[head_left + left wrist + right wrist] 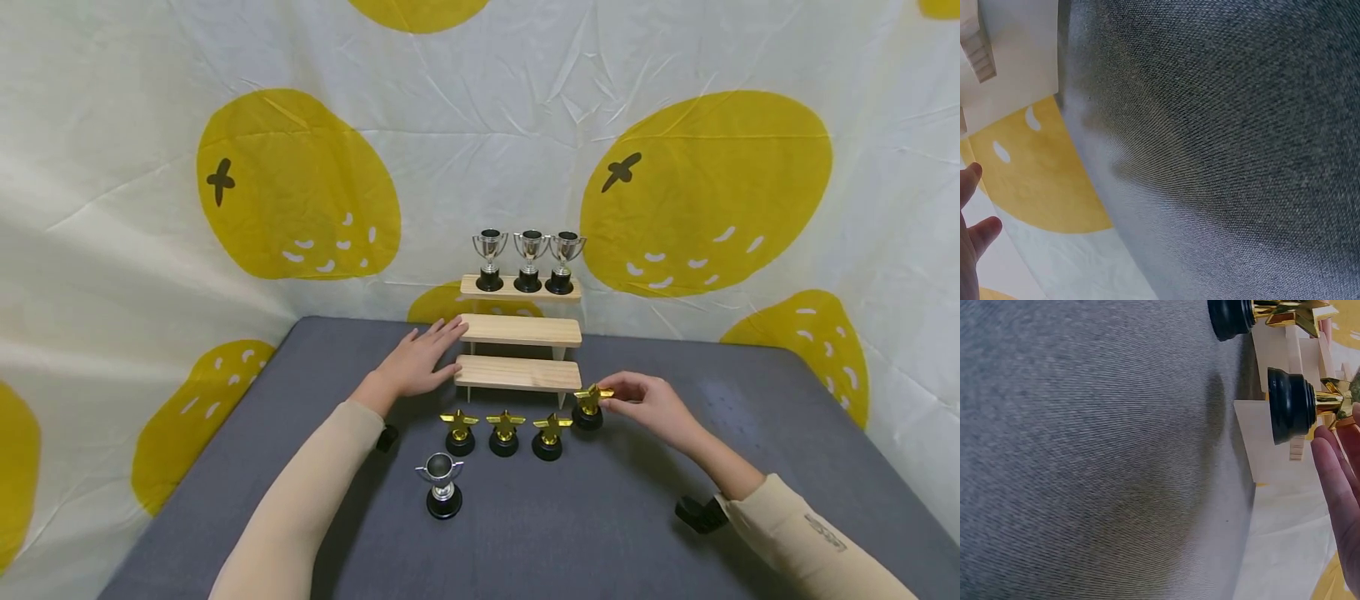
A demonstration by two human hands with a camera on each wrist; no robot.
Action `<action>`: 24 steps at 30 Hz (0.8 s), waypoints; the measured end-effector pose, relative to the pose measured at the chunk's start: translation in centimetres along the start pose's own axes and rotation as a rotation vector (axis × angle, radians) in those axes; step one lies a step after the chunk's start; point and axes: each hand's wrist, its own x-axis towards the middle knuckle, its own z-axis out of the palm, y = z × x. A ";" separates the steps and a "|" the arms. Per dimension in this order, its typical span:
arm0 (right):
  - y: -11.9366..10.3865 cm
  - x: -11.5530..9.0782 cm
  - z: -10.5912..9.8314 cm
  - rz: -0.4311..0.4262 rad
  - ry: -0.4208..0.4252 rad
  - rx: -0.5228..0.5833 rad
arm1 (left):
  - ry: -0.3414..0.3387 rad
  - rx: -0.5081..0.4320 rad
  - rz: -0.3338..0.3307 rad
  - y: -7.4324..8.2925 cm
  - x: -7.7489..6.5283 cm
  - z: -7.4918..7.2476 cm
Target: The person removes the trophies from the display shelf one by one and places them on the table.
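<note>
Fingers [617, 393] of the right hand [651, 406] pinch the gold star on top of a little star trophy [589, 407]. That star trophy stands on the gray table [750, 467], just in front of the right end of the wooden steps [519, 350]. Its round black base touches the table.

Left of the wooden steps, the left hand [417, 363] lies flat. Its fingers are straight and hold nothing, and the tips touch the left end of the middle step.

Three more gold star trophies [504, 432] stand in a row in front of the wooden steps, left of the one being pinched. One silver cup [442, 486] stands alone, farther from the steps than the row. Three silver cups [528, 260] stand side by side on the top step.

Behind the wooden steps hangs a white cloth with big yellow fruits [296, 187]. Small writing shows on the right sleeve [813, 537], but it is too tiny to read.
</note>
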 end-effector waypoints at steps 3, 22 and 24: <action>0.3 -0.2 0.1 -0.003 -0.011 -0.008 | 0.004 -0.006 0.005 0.0 0.0 0.1; 1.0 -0.7 0.2 0.004 -0.163 0.019 | 0.007 0.002 -0.009 -0.1 0.1 0.4; 1.1 -0.7 0.3 0.004 -0.172 0.029 | 0.007 0.002 -0.009 -0.1 0.1 0.4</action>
